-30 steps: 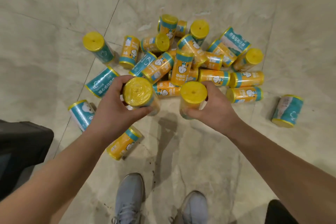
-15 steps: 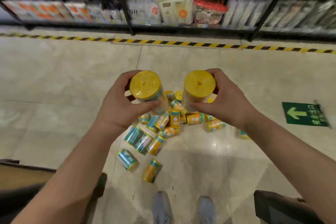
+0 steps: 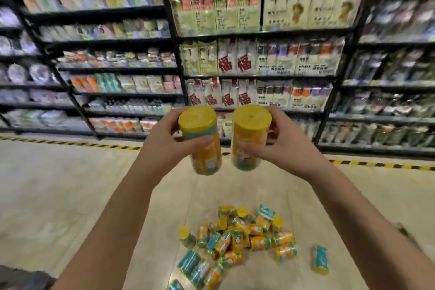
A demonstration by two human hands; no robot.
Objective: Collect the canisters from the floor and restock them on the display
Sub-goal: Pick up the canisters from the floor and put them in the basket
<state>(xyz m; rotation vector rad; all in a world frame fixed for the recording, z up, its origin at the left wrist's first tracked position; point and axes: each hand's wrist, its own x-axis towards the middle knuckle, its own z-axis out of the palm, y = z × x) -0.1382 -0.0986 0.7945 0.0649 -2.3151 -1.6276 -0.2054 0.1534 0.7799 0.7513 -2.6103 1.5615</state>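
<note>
Shelves stand at 12 o'clock. Left grip clasps the left canister, right grip the right canister, side by side; a pile lies on the floor at 6 o'clock.

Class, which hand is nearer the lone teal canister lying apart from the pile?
Right. The lone teal canister lies low, rightward of the raised right hand; the raised left hand is farther left.

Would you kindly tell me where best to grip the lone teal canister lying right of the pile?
Likely round its mid-body from above, gripping across the curved sides: the lone teal canister lies on its side, apart from the pile, both flanks free.
</note>
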